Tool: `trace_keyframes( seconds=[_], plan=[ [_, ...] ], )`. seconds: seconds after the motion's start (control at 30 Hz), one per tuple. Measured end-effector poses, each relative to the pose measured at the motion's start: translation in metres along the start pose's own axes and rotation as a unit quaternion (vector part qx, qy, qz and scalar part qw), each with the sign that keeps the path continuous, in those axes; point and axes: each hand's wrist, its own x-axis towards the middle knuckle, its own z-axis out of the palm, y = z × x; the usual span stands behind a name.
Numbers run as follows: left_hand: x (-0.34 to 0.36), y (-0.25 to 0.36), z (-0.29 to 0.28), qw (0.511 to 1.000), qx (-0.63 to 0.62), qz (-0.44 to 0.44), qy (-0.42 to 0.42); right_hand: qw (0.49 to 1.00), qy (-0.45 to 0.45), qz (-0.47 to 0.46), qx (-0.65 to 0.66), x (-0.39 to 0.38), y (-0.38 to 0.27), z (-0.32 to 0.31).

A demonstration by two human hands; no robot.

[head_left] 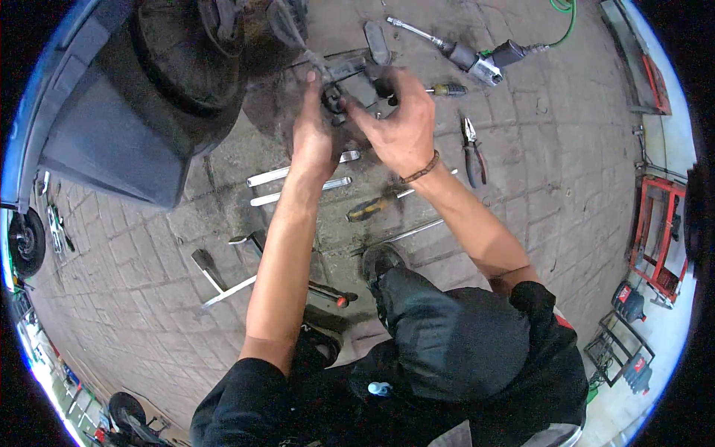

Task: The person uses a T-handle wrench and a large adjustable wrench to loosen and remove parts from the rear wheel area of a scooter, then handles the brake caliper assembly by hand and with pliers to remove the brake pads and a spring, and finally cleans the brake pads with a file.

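My left hand (313,138) is closed along the near left side of a dark, greasy, round metal part (332,98), with one finger pointing up beside it. From the right, my right hand (404,127) reaches over with curled fingers, its thumb pressed to the same part. The part sits by a vehicle's dark underside assembly (287,93), and its exact kind is hard to make out. Some of the right fingertips are blurred and in shadow. Just below my hands lie two silver wrenches (272,176). A yellow-and-black screwdriver (369,210) lies under my right forearm.
On the paving rest pliers (472,153), a second screwdriver (449,90), an air tool (469,61) with a green hose (570,26), an oval grey piece (377,42), a long rod (402,237) and an angled metal tool (216,287). A dark plastic fender (123,134) hangs at upper left. Red frame (655,238) at right.
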Motion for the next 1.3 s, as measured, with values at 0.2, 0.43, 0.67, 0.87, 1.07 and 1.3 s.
trace_keyframes(
  seconds=[0.2, 0.43, 0.67, 0.87, 1.07, 1.3],
  plan=[
    [0.0, -0.002, -0.018, 0.997, 0.056, 0.013, -0.047, 0.998, 0.022, 0.053, 0.036, 0.007, -0.014, 0.003],
    [-0.017, 0.014, -0.03, 0.937, 0.311, 0.117, -0.105, 0.985, -0.118, 0.026, 0.122, 0.016, 0.004, -0.012],
    [-0.015, 0.005, -0.022, 0.918, 0.338, 0.196, -0.066, 0.869, -0.26, 0.151, 0.393, 0.039, 0.046, 0.001],
    [-0.015, 0.006, -0.022, 0.904, 0.36, 0.222, -0.056, 0.852, -0.296, 0.199, 0.385, 0.031, 0.038, 0.005],
    [-0.021, 0.006, -0.022, 0.896, 0.392, 0.206, 0.009, 0.855, -0.259, 0.177, 0.412, 0.026, 0.033, 0.015],
    [-0.015, -0.008, -0.022, 0.93, 0.291, 0.221, 0.044, 0.84, -0.308, 0.235, 0.379, 0.04, 0.032, 0.003]
  ],
)
